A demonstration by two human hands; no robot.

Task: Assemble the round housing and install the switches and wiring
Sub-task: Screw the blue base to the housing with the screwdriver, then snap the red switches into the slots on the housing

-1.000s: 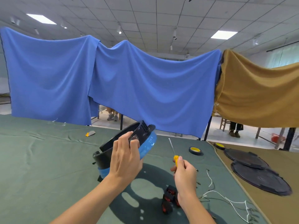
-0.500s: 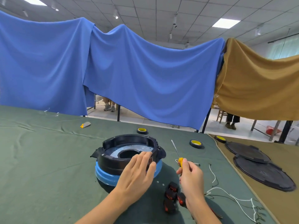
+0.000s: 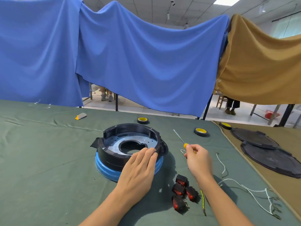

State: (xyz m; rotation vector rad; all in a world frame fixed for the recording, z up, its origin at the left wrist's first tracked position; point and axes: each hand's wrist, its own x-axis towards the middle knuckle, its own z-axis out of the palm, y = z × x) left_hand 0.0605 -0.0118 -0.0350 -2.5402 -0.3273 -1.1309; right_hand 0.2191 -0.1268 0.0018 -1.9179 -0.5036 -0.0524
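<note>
Housing (image 3: 112, 158) sits flat on the green cloth (image 3: 48, 160), centre of the table, open side up: black round shell on a blue base ring (image 3: 104, 167), grey plate with a large hole inside. Left hand (image 3: 138, 170) lies on its near rim, fingers straight and together, tips over the edge, gripping nothing. Right hand (image 3: 197, 158) is just right of the housing, off the cloth, pinching the yellow handle of a small screwdriver (image 3: 179, 137); the thin shaft points up and away to the left. Four black-and-red switches (image 3: 180, 190) lie in a loose cluster near the right wrist, between the two forearms. White wires (image 3: 244, 188) trail over the cloth to the right; a yellow-green wire (image 3: 202, 199) lies beside the switches. Tape rolls (image 3: 201, 132) with yellow cores sit at the far side. Two dark discs (image 3: 273, 159) overlap on the tan cloth at right. Blue drape (image 3: 146, 62) and a tan one hang behind.
</note>
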